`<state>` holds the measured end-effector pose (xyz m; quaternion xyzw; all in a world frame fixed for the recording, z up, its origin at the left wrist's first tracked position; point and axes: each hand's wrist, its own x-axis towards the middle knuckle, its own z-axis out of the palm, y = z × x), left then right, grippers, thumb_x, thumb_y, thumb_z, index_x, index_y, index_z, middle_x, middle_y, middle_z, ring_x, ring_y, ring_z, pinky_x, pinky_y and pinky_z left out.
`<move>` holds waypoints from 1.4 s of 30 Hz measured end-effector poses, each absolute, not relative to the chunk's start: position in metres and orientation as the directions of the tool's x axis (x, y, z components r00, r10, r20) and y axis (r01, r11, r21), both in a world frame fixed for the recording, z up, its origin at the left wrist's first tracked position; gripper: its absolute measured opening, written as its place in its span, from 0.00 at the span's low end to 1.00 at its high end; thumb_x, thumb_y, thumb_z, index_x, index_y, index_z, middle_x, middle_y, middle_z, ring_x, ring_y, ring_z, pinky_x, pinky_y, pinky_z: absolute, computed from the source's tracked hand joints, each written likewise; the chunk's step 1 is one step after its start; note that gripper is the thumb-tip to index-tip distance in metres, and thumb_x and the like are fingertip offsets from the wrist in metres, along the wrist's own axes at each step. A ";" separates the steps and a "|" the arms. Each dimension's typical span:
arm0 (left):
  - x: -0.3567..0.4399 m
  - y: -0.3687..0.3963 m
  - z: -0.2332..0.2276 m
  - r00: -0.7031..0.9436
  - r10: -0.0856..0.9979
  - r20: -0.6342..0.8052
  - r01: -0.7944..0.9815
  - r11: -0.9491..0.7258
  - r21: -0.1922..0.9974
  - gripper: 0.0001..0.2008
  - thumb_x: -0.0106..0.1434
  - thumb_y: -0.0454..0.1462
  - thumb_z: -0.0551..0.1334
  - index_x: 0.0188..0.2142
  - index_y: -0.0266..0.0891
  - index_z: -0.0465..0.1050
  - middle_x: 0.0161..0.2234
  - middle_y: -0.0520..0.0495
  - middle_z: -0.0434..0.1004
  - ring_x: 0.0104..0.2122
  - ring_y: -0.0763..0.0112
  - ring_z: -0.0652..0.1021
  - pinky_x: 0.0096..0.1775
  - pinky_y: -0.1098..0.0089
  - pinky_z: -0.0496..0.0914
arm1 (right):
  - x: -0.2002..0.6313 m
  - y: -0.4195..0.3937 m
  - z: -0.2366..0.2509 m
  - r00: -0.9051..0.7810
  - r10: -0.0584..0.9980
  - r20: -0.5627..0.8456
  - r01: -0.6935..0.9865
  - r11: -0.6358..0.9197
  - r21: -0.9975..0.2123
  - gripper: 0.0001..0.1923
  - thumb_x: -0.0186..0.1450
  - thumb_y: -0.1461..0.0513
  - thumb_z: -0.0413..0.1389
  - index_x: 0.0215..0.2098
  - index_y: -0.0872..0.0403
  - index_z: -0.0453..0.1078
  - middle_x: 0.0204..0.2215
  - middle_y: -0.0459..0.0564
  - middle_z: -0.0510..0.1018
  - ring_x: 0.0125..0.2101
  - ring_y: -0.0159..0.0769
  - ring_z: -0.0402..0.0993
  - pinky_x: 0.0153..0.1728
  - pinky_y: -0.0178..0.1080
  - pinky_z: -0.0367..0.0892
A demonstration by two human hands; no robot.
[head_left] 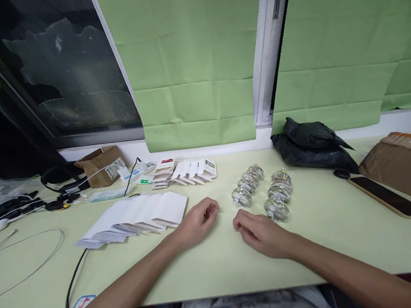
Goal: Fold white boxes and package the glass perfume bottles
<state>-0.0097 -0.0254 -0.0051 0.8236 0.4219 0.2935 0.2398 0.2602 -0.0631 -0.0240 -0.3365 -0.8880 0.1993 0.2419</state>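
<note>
Your surface (329, 239) was pale green and ran the full width of the view, with green blinds (193, 66) hanging behind it over a dark window. At the far right lay a brown parcel (397, 165), and left of it a black bag (309, 147) slumped against the sill. A fan of white envelopes (139, 216) was spread left of centre, its near end just beside your left hand. Behind it sat a smaller row of white cards (189, 170) and a torn cardboard box (103, 166). A dark phone (389, 196) lay flat near the parcel, screen up. Your left hand (197, 224) rested on the surface with the fingers curled loosely in, gripping nothing that I could see. Your right hand (261, 234) lay palm down, fingers half bent, also gripping nothing, its knuckles just short of the nearest glass bottle. The glass bottles (276, 196) stood in two short rows running away from you, right of centre, the left row (247, 186) close by the other. Black cables (27, 204) tangled at the far left edge.
</note>
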 end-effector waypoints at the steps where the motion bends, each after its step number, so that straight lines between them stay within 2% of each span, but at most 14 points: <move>1: -0.009 -0.026 -0.006 0.481 0.830 0.282 0.553 -0.536 0.637 0.09 0.75 0.41 0.55 0.45 0.43 0.72 0.34 0.51 0.73 0.31 0.69 0.71 0.34 0.68 0.65 | 0.260 -0.063 -0.025 -0.649 0.698 0.304 0.506 0.694 -0.513 0.11 0.73 0.69 0.47 0.49 0.48 0.63 0.41 0.47 0.74 0.33 0.35 0.71 0.38 0.37 0.64; 8: -0.003 -0.028 -0.009 0.490 0.827 0.274 0.586 -0.546 0.599 0.08 0.76 0.40 0.55 0.49 0.45 0.70 0.41 0.48 0.75 0.35 0.67 0.74 0.38 0.66 0.68 | 0.257 -0.061 -0.033 -0.560 0.747 0.358 0.583 0.663 -0.470 0.08 0.74 0.67 0.48 0.47 0.49 0.62 0.36 0.44 0.74 0.29 0.34 0.70 0.33 0.37 0.59; 14: 0.003 -0.022 -0.011 0.572 0.769 0.284 0.591 -0.627 0.507 0.13 0.74 0.36 0.56 0.56 0.46 0.67 0.50 0.45 0.75 0.52 0.59 0.76 0.52 0.60 0.69 | 0.257 -0.058 -0.042 -0.527 0.764 0.372 0.631 0.645 -0.432 0.09 0.71 0.69 0.50 0.46 0.49 0.63 0.31 0.43 0.76 0.27 0.34 0.70 0.30 0.36 0.55; 19: 0.008 -0.017 -0.011 0.522 0.797 0.302 0.604 -0.596 0.529 0.08 0.75 0.35 0.54 0.51 0.45 0.67 0.47 0.45 0.75 0.47 0.60 0.77 0.49 0.60 0.70 | 0.257 -0.060 -0.040 -0.540 0.769 0.343 0.640 0.639 -0.426 0.08 0.72 0.68 0.50 0.46 0.50 0.64 0.30 0.42 0.75 0.26 0.34 0.70 0.30 0.36 0.55; 24: 0.010 -0.023 -0.011 0.490 0.811 0.318 0.604 -0.580 0.547 0.08 0.75 0.35 0.54 0.50 0.46 0.68 0.46 0.48 0.76 0.45 0.62 0.77 0.46 0.62 0.70 | 0.257 -0.065 -0.030 -0.596 0.744 0.303 0.623 0.666 -0.410 0.08 0.73 0.67 0.49 0.48 0.49 0.65 0.33 0.43 0.77 0.28 0.34 0.71 0.31 0.36 0.56; 36: 0.008 -0.025 -0.008 0.537 0.778 0.326 0.614 -0.625 0.481 0.07 0.76 0.34 0.54 0.44 0.45 0.70 0.43 0.48 0.76 0.45 0.62 0.76 0.47 0.62 0.70 | 0.258 -0.065 -0.031 -0.594 0.750 0.291 0.624 0.658 -0.421 0.07 0.75 0.66 0.49 0.47 0.49 0.66 0.33 0.43 0.77 0.28 0.34 0.71 0.31 0.36 0.57; 39: 0.007 -0.024 -0.008 0.542 0.776 0.324 0.648 -0.631 0.427 0.07 0.76 0.35 0.53 0.45 0.45 0.70 0.43 0.48 0.77 0.46 0.62 0.76 0.47 0.62 0.71 | 0.259 -0.064 -0.033 -0.604 0.740 0.295 0.619 0.669 -0.412 0.07 0.74 0.66 0.49 0.47 0.49 0.66 0.33 0.43 0.77 0.28 0.34 0.72 0.31 0.36 0.57; 42: -0.003 -0.016 -0.002 0.564 0.755 0.334 0.715 -0.649 0.260 0.08 0.77 0.37 0.53 0.49 0.44 0.70 0.47 0.46 0.78 0.48 0.59 0.77 0.49 0.60 0.71 | 0.259 -0.064 -0.034 -0.609 0.737 0.294 0.614 0.673 -0.413 0.07 0.74 0.66 0.49 0.47 0.49 0.65 0.33 0.43 0.77 0.28 0.34 0.72 0.31 0.36 0.57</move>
